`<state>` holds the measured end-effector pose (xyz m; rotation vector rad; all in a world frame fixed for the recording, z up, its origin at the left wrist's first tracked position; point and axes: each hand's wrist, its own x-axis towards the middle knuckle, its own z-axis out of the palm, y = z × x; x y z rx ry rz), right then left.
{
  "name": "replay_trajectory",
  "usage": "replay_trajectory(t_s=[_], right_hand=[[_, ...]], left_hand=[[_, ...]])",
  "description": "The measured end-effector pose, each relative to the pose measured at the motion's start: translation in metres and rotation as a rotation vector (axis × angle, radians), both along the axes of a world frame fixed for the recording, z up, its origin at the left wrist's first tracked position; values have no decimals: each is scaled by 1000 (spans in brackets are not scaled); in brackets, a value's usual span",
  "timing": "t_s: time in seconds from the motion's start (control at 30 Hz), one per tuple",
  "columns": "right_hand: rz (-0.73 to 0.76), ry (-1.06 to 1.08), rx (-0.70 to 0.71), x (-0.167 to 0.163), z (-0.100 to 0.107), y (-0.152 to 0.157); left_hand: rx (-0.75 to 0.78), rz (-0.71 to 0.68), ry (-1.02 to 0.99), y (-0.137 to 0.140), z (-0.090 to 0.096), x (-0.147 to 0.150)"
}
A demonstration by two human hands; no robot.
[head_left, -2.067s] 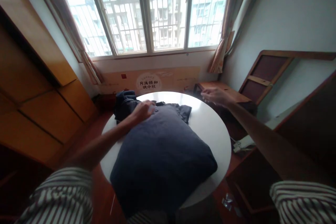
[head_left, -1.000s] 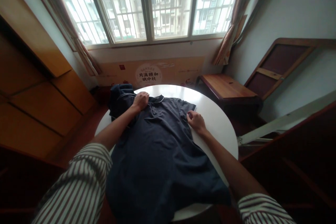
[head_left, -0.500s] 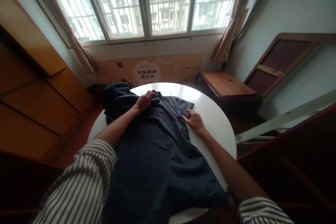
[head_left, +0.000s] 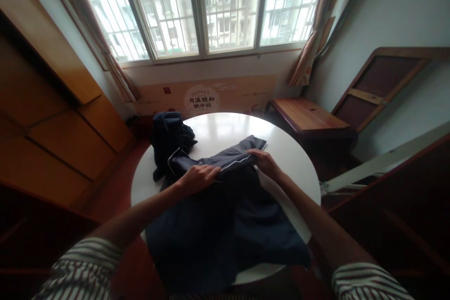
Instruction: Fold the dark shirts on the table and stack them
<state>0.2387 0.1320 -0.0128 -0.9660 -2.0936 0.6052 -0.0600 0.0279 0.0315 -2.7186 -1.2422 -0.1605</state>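
A dark navy shirt [head_left: 225,225] with thin white piping lies across a round white table [head_left: 225,126], its lower part hanging over the near edge. Its upper part is folded back toward me. My left hand [head_left: 201,179] is closed on the folded fabric near the middle, beside the white piping. On the right, my right hand [head_left: 266,163] pinches the same fold close to a short sleeve [head_left: 255,143] that points away from me. The fingertips of both hands are partly hidden by cloth. A bunched dark garment [head_left: 168,136] sits at the table's far left.
A low wooden table [head_left: 311,115] stands beyond the right side, with a framed panel [head_left: 376,84] leaning on the wall. Wooden cabinets [head_left: 70,136] line the left. Ahead, a printed cardboard panel [head_left: 239,93] is below the barred windows [head_left: 228,14].
My left hand has drawn the shirt's upper part back toward me, away from the bunched garment, folding it over. My right hand has closed on the fabric near the sleeve.
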Motion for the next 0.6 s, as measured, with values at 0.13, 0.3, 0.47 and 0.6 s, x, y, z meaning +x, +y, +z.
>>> replay_trajectory(t_s=[0.13,0.3,0.47,0.6], right_hand=[[-173,95,-34,33,42,-24],[-424,181,180,79,106,-59],[-573,150,385,86,141,-32],[-496,76,296,63,159,42]], left_hand=[[-49,227,-55,-11,29,-33],[-263,65,-408,-34,68,-68],[-65,292,-830,0,93,-72],[165,390,-695,70,97,-69]])
